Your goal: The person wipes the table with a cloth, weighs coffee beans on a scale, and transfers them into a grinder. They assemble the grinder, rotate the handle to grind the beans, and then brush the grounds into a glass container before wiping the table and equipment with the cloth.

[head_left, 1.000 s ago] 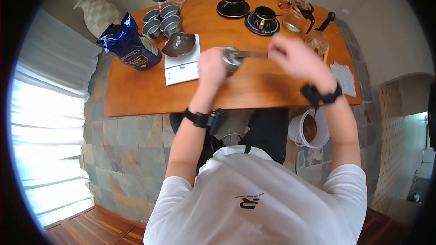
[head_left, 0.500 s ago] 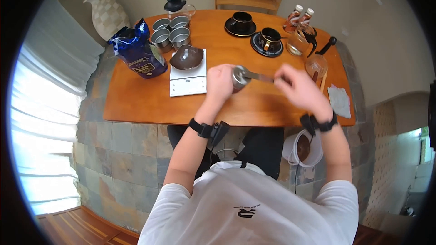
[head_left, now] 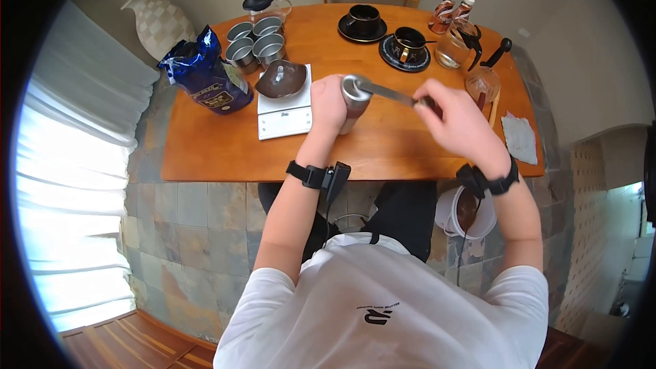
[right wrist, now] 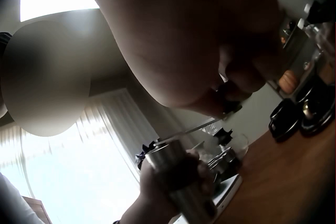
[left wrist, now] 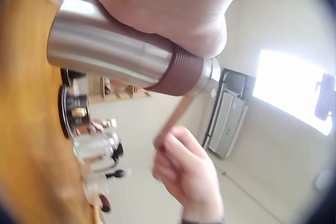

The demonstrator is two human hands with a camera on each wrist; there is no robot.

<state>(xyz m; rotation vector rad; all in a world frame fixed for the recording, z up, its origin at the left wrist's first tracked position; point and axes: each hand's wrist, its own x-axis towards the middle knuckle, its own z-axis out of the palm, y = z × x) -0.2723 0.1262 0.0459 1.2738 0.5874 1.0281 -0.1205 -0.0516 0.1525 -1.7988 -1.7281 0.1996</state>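
A steel hand coffee grinder [head_left: 357, 96] with a brown grip band stands over the table's near half, its base close to the tabletop in the left wrist view. My left hand [head_left: 328, 104] wraps round its body from the left. From the grinder's top a flat crank handle [head_left: 389, 91] runs out to the right. At the handle's far end my right hand [head_left: 451, 119] grips the knob with curled fingers, which mostly hide it. Left of the grinder, a dark brown bowl [head_left: 281, 79] sits on a white scale [head_left: 284, 124].
A blue coffee bag [head_left: 208, 82] and several metal cups [head_left: 240, 53] stand at the left. Two black cups on saucers [head_left: 404, 60], a glass pot [head_left: 449, 51] and two bottles [head_left: 443, 12] are at the back right. A cloth [head_left: 519, 138] lies near the right edge; a bucket [head_left: 482, 215] stands below.
The head view has shifted. My right hand has moved with the crank handle's end relative to the grinder, while my left hand keeps its grip on the body.
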